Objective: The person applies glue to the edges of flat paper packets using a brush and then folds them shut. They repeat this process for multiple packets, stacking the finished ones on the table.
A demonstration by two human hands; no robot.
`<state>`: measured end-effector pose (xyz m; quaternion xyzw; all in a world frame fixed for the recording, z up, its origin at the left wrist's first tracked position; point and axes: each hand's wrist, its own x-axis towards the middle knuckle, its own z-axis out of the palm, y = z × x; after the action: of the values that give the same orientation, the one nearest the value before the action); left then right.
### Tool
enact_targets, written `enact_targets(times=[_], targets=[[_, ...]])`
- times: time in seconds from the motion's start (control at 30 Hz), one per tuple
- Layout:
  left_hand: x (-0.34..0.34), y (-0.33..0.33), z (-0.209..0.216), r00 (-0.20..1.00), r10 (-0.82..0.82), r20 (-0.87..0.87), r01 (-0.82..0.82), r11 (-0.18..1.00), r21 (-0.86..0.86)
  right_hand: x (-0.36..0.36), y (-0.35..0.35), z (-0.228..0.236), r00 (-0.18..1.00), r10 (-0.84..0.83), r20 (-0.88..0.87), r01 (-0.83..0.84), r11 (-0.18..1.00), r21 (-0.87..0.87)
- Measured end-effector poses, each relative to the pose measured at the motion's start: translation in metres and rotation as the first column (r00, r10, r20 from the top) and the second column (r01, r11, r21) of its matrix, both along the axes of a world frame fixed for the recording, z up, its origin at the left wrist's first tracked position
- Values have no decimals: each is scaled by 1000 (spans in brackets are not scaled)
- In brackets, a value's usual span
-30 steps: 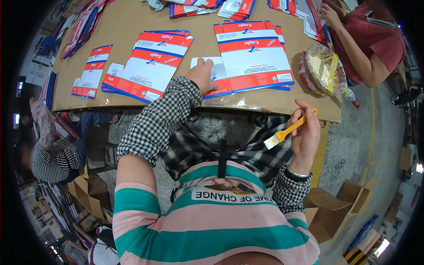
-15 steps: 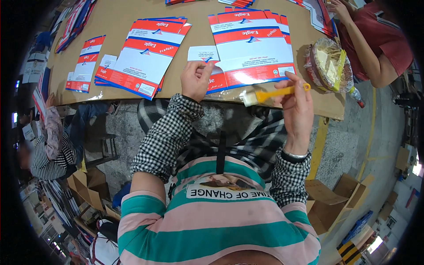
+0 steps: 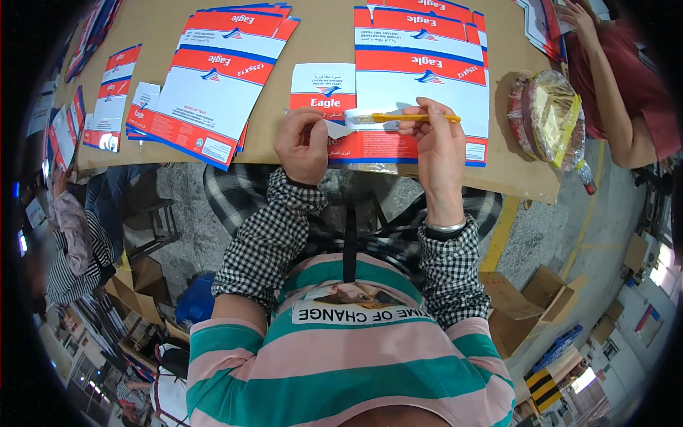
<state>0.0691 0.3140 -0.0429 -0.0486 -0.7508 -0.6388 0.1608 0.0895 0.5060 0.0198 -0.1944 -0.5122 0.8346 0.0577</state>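
Flat printed cartons in red, white and blue lie in a stack in front of me. My left hand is closed, its fingers pinching a folded flap at the left side of the top carton. In my right hand is a paintbrush with a yellow handle, held level between thumb and fingers. Its pale bristles lie over the flap beside my left fingers; whether they touch it is hard to tell. A white-and-red panel sticks out left of the stack.
More flat cartons lie in a stack to the left, with a narrower pile beyond. A plastic-wrapped bowl and a bottle are at the table's right edge. A co-worker's arm is at far right. Open cardboard boxes stand on the floor.
My right hand has brought the brush up and left, over the carton flap. My left hand has shifted slightly left and down and curled at the flap. The view has shifted a little.
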Motion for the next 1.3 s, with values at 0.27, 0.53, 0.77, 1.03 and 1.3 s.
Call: enact_targets(times=[0.27, 0.53, 0.77, 1.03, 1.3], targets=[[2, -2, 6, 997, -11, 81, 11, 1000, 3, -3, 2, -14, 998, 60, 0, -60, 995, -77], [0, -1, 6, 998, -9, 68, 9, 1000, 13, 0, 6, -20, 993, 120, 12, -119, 993, -26], [1, -1, 4, 995, -14, 96, 12, 1000, 25, 0, 6, -14, 984, 177, 19, -178, 983, 40], [2, -2, 4, 994, -6, 105, 2, 999, 36, 2, 7, -12, 977, 214, 0, -213, 972, 103], [2, -2, 3, 994, -1, 105, -1, 1000, 14, 7, 5, -5, 966, 258, -3, -252, 948, 193]])
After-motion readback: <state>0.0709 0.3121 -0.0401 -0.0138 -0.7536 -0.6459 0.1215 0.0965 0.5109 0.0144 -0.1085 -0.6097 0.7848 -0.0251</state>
